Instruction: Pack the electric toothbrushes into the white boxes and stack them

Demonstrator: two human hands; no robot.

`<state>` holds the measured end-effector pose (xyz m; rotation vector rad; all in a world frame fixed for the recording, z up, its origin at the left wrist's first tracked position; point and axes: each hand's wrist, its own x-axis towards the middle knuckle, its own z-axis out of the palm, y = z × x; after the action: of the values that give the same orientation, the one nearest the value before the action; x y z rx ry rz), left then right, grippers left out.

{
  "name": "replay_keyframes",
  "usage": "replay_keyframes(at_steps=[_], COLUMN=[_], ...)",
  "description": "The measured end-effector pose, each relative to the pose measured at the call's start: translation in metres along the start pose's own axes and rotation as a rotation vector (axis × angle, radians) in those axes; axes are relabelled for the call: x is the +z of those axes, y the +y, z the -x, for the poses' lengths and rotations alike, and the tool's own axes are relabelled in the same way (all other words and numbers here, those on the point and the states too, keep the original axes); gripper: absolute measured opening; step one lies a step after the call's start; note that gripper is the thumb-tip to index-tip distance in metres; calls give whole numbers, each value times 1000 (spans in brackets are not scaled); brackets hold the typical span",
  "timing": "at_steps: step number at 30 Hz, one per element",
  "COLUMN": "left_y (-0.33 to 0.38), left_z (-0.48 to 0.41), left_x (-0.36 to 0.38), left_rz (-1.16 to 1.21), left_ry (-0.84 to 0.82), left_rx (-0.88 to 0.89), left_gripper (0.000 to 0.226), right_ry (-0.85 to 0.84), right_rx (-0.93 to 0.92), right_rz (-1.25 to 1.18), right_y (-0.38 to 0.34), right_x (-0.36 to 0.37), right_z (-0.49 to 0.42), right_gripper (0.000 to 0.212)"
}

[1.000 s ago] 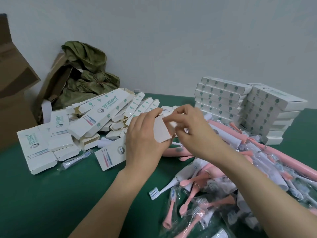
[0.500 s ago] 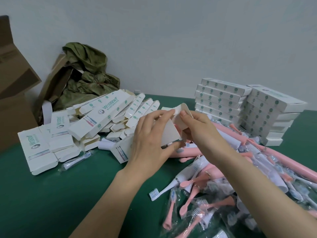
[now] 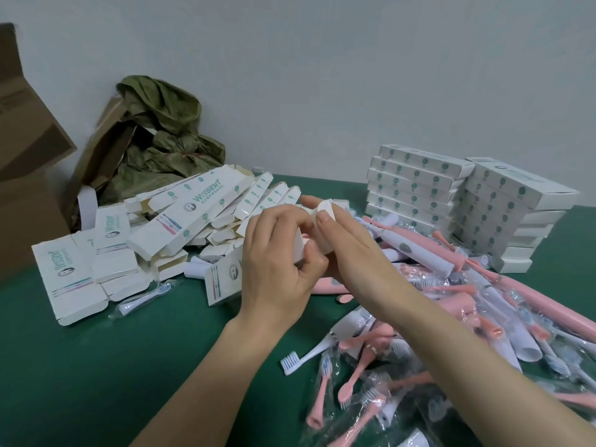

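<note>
The green desk [image 3: 96, 366], the stacks of closed boxes [image 3: 416, 188] far right, the heap of open boxes [image 3: 180, 221] on the left and the pile of toothbrushes [image 3: 451, 301] near right lie as before. The change is in the white box [image 3: 222, 279] held over the middle. Its end flap [image 3: 325, 206] stood open half a second ago and is now bent toward the mouth, so closing looks nearly done. The left grip [image 3: 277, 262] curls round the box's upper part. The right grip [image 3: 351, 250] pinches the flap between thumb and forefinger. Whether a toothbrush is inside cannot be told.
</note>
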<state>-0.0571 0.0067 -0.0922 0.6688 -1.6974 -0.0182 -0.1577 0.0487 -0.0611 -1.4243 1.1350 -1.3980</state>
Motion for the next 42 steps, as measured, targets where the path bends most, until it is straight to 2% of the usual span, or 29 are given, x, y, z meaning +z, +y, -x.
replay_keyframes(at_steps=[3,5,8,11,14,16,19,24,29,34,37,39,42], left_y=[0,0,0,-5,-9,-9,-6,-3,-1,-4,-5,-7,-10], left_z=[0,0,2,6,4,3,4,2,2,5,6,6,6], left_x=[0,0,3,7,6,5,4,3,1,2,6,9,9], left_rz=[34,64,49,-16,-69,-58,-16,38,28,41,0,-14,-133], left_ry=[26,5,-101,-139,-136,-121,-73,-18,-18,-10,6,-43,-291], left_rx=[-15,-34,-65,-105,-160,-177,-178,-251,-228,-211,-204,-187,-102], left_gripper=[24,28,55,69,61,57,55,49,49,43,40,46,70], right_ry=[-28,-22,48,72,100,131,170,123,149,114,88,115,255], right_rx=[26,-12,-107,-89,-86,-177,-327,-357,-374,-427,-416,-420,-327], right_rz=[-64,-7,158,120,100,270,493,529,564,762,801,777,625], right_y=[-3,-1,1,3,8,11,16,17,22,29,34,35,32], right_x=[-3,-1,-3,-13,-18,-15,-14,-20,-17,-14,-11,-14,-16], right_z=[0,-1,-2,-6,-7,-5,-3,-4,-6,-5,-6,-7,-8], right_gripper=[32,29,28,28,24,21,29,40,46,57,58,53,41])
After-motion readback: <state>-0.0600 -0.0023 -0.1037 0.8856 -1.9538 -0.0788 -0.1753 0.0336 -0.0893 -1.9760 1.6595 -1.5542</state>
